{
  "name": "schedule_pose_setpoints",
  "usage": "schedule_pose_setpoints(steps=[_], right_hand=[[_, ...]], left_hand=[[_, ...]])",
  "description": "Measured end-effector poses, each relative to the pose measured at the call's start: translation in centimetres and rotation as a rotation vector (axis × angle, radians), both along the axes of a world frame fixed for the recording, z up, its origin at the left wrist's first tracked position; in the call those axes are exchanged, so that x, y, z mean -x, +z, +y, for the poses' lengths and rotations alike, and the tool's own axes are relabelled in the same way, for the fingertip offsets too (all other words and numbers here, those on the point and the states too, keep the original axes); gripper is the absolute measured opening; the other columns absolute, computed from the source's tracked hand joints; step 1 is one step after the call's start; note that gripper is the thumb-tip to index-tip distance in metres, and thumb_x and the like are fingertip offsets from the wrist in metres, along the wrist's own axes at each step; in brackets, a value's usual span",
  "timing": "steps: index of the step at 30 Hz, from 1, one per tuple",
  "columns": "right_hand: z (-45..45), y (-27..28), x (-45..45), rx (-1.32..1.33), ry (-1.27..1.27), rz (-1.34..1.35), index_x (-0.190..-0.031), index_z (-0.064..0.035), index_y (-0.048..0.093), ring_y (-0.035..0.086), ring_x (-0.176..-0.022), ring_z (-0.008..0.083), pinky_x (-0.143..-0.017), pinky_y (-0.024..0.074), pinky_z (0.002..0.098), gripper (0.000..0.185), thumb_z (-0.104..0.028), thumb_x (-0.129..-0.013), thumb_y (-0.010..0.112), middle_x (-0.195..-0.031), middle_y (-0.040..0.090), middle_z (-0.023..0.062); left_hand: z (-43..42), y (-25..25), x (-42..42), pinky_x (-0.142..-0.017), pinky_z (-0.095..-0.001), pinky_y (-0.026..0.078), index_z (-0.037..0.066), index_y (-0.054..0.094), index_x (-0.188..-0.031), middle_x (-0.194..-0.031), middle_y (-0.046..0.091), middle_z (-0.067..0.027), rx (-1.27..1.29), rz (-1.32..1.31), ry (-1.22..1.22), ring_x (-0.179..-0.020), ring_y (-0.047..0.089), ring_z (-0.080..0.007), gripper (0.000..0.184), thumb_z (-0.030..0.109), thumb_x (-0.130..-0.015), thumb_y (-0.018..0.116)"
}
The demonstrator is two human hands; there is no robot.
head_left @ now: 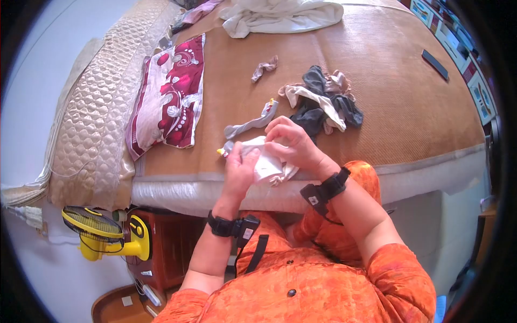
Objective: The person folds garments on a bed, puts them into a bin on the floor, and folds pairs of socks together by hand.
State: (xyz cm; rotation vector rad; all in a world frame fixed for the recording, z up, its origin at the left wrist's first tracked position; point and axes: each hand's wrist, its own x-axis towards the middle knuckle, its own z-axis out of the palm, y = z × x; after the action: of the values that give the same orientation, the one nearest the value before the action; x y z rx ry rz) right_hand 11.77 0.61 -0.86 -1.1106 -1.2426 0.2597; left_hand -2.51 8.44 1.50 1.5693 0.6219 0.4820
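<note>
A white cloth (265, 166) is held between my two hands over the near edge of the bed. My left hand (240, 166) pinches its left side between thumb and fingers. Bent fingers of my right hand (295, 142) grip its upper right part. Just beyond my hands lies a grey sock (252, 126) with a yellow and red detail at one end. Another small piece with a yellow tip (221, 152) shows beside my left hand. To the right is a pile of dark, white and pinkish garments (323, 102). A small pinkish cloth (264, 68) lies farther back.
A red and white patterned pillow (173, 97) lies at the left of the brown bed mat (393, 107). White bedding (280, 16) is at the far side, a dark phone-like object (434, 65) at the right. A yellow fan (102, 231) stands below left.
</note>
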Motion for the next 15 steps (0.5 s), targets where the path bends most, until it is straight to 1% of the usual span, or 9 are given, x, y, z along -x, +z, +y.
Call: schedule_pose_setpoints(steps=[1, 2, 3, 5, 6, 8, 9, 11, 15], right_hand=[[0.0, -0.2, -0.1, 0.102, 0.147, 0.336, -0.076, -0.0051, 0.054, 0.054, -0.07, 0.0113, -0.062, 0.0447, 0.0242, 0.008, -0.007, -0.074, 0.061, -0.071, 0.052, 0.001], [-0.1, -0.6, -0.4, 0.195, 0.339, 0.59, -0.089, -0.0034, 0.054, 0.052, -0.075, 0.0062, -0.066, 0.0448, 0.021, 0.014, -0.013, -0.081, 0.058, -0.079, 0.055, -0.0004], [-0.1, -0.3, -0.3, 0.195, 0.34, 0.588, -0.089, -0.0034, 0.054, 0.052, -0.075, 0.0062, -0.066, 0.0448, 0.021, 0.014, -0.013, -0.081, 0.058, -0.079, 0.055, -0.0004], [-0.4, 0.3, 0.0, 0.209, 0.455, 0.754, -0.1, -0.0008, 0.052, 0.053, -0.075, 0.0071, -0.068, 0.0452, 0.0226, 0.022, -0.015, -0.083, 0.056, -0.083, 0.057, 0.0016], [-0.3, 0.3, 0.2, 0.185, 0.474, 0.762, -0.102, -0.0001, 0.053, 0.053, -0.077, 0.007, -0.07, 0.0451, 0.023, 0.025, -0.017, -0.084, 0.055, -0.084, 0.058, 0.0011], [-0.3, 0.1, 0.2, 0.189, 0.529, 0.741, -0.102, -0.0001, 0.053, 0.053, -0.077, 0.0071, -0.071, 0.0449, 0.0232, 0.025, -0.017, -0.084, 0.056, -0.086, 0.058, 0.0009], [-0.4, -0.1, 0.2, 0.192, 0.583, 0.72, -0.102, -0.0001, 0.053, 0.053, -0.078, 0.0072, -0.072, 0.0447, 0.0233, 0.025, -0.017, -0.083, 0.056, -0.087, 0.058, 0.0007], [-0.4, -0.2, 0.6, 0.221, 0.608, 0.722, -0.099, -0.0008, 0.055, 0.053, -0.079, 0.0076, -0.074, 0.0437, 0.0229, 0.022, -0.016, -0.083, 0.056, -0.086, 0.057, 0.0003], [-0.4, -0.3, 0.8, 0.261, 0.672, 0.777, -0.091, -0.0026, 0.055, 0.053, -0.078, 0.0069, -0.073, 0.042, 0.0209, 0.02, -0.018, -0.08, 0.061, -0.085, 0.057, 0.0001]], left_hand=[[-0.1, 0.5, -0.1, -0.061, -0.0218, 0.045, 0.004, 0.048, -0.095, -0.087, 0.055, -0.004, 0.072, -0.092, 0.061, -0.075, 0.053, -0.0086, 0.013, 0.011, -0.084, 0.048], [-0.2, 1.2, 0.0, -0.063, -0.0222, 0.047, 0.004, 0.049, -0.102, -0.091, 0.057, -0.0055, 0.147, -0.184, 0.126, -0.077, 0.056, -0.0106, 0.018, 0.013, -0.086, 0.046], [0.0, 1.8, 0.1, -0.063, -0.0236, 0.048, 0.005, 0.048, -0.106, -0.094, 0.057, -0.0062, 0.212, -0.216, 0.125, -0.081, 0.057, -0.0128, 0.022, 0.015, -0.088, 0.044], [0.4, 1.6, 0.3, -0.061, -0.0253, 0.049, 0.007, 0.046, -0.111, -0.097, 0.056, -0.0061, 0.245, -0.244, 0.091, -0.084, 0.058, -0.014, 0.025, 0.02, -0.089, 0.043], [0.5, 1.6, 0.5, -0.061, -0.0253, 0.049, 0.007, 0.046, -0.111, -0.097, 0.056, -0.0061, 0.243, -0.245, 0.09, -0.084, 0.058, -0.014, 0.025, 0.02, -0.089, 0.043], [0.5, 1.5, 0.8, -0.059, -0.0259, 0.049, 0.009, 0.043, -0.114, -0.099, 0.055, -0.0054, 0.508, -0.291, 0.035, -0.083, 0.058, -0.0144, 0.029, 0.025, -0.091, 0.04], [0.4, 1.5, 0.8, -0.059, -0.0259, 0.049, 0.009, 0.043, -0.114, -0.099, 0.055, -0.0054, 0.507, -0.288, 0.034, -0.083, 0.058, -0.0144, 0.029, 0.025, -0.091, 0.04], [0.0, 1.4, 0.5, -0.044, -0.0211, 0.043, 0.014, 0.043, -0.114, -0.092, 0.056, -0.003, 0.683, -0.321, 0.112, -0.071, 0.057, -0.0117, 0.027, 0.026, -0.089, 0.044], [0.7, -0.4, 1.0, -0.042, -0.0199, 0.041, 0.015, 0.043, -0.114, -0.089, 0.056, -0.0017, 0.833, -0.316, -0.016, -0.067, 0.055, -0.0101, 0.027, 0.027, -0.089, 0.044]])
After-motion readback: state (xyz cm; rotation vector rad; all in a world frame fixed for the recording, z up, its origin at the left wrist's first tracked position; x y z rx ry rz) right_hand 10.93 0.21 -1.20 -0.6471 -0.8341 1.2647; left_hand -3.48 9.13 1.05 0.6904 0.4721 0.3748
